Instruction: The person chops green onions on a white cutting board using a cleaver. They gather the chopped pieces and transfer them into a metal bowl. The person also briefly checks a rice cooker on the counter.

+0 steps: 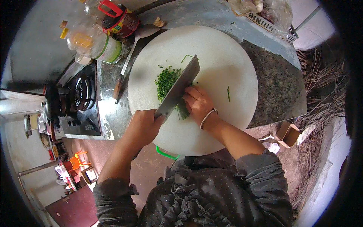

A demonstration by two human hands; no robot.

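My left hand (pixel 144 126) grips a cleaver (pixel 181 85), its broad steel blade slanting up and to the right over a round white cutting board (pixel 215 42). Against the blade's right side, my right hand (pixel 200 102) presses a bundle of green stalks, probably chives or scallions (pixel 183 111), with bent fingers. Part of the bundle is hidden by the blade and fingers. Left of the blade lies a heap of finely chopped greens (pixel 168 82). One loose green piece (pixel 228 93) rests on the board's right side, and a bent stalk (pixel 185 57) lies near the blade's tip.
A long-handled turner (pixel 129 58) lies left of the board. Beyond it are a plastic bottle (pixel 109 49) and a red-lidded jar (pixel 122 24). A gas stove (pixel 82 93) sits farther left. A plastic basket (pixel 266 24) stands at back right. Dry brushwood (pixel 320 85) lies past the counter's right edge.
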